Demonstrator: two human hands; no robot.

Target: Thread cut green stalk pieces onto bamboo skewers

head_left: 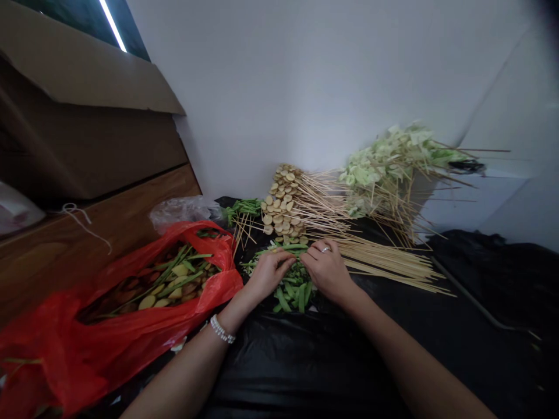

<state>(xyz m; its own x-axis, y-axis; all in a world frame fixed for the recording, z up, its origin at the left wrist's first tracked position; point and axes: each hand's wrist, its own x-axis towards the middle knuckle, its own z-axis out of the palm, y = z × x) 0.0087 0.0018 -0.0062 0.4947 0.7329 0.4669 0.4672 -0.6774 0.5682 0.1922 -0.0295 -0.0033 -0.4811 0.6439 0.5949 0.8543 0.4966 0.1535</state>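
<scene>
Green, flat pod pieces point(301, 294), cut short and heaped loosely on wrinkled black plastic sheeting point(271, 372), right below both hands. Holds the left hand point(265, 274) over the left part of the heap, thumb and fingertips drawn together in a narrow pinch, with a white beaded bracelet point(222, 329) around the wrist. Holds the right hand point(329, 272) opposite, over the heap's right edge, fingers curled inward and tips just beside those of the left, with a silver ring point(325, 249) on one finger. Looks nearly closed in both, but cannot tell for certain, nor make out any piece or stick between the tips — fingers in the way.

Just beyond the hands, pale round slices point(282, 206) threaded on thin wooden sticks, stacked with bare ends to the right. Near the right hand, a spread of plain wooden skewers point(393, 260), roughly parallel. Farther back, in front of the white wall point(283, 87), skewered pale-green leaves point(388, 160) in a raised bunch. Left of the stacked slices, a small bunch of skewered green stalks point(245, 208), near a crumpled clear plastic bag point(186, 210). To the left, an open red plastic bag point(131, 361) — full of slices and long green stems. Behind that, a brown cardboard box point(96, 134).
</scene>
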